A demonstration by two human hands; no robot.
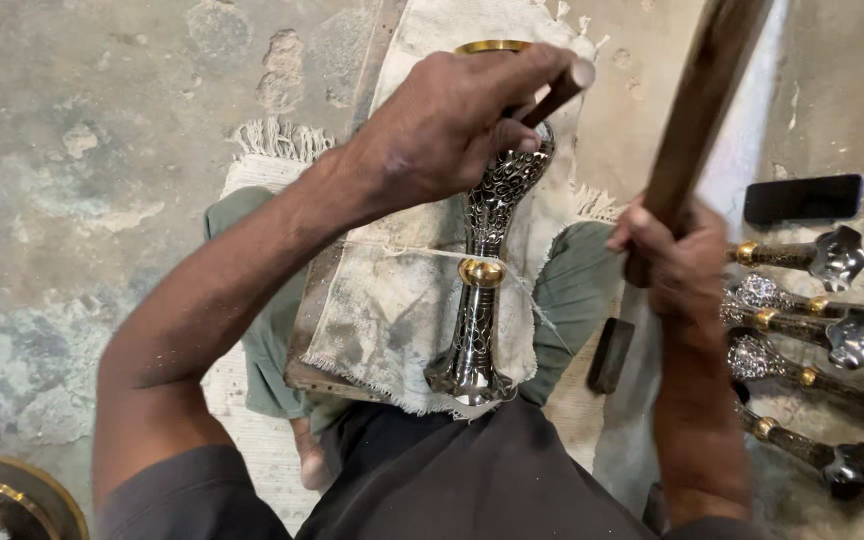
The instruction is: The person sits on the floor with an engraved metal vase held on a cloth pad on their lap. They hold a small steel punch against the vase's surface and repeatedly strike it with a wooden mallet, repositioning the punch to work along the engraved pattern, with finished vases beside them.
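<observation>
Silver filigree metal with a brass collar forms the vase-shaped piece lying on a frayed, grimy cloth across the person's lap. The left hand is closed on a thin rod-like tool pressed to the piece's upper bulb. The right hand clamps a wooden handle (raised, tilted). Similar ornate pieces lie on the floor beside a flat black rectangular object.

An engraved vase lies lengthwise on a cloth over a board across the person's lap. Left hand rests on the vase's far end. Right hand is right of it; finished vases lie further right on the floor, phone behind them.
</observation>
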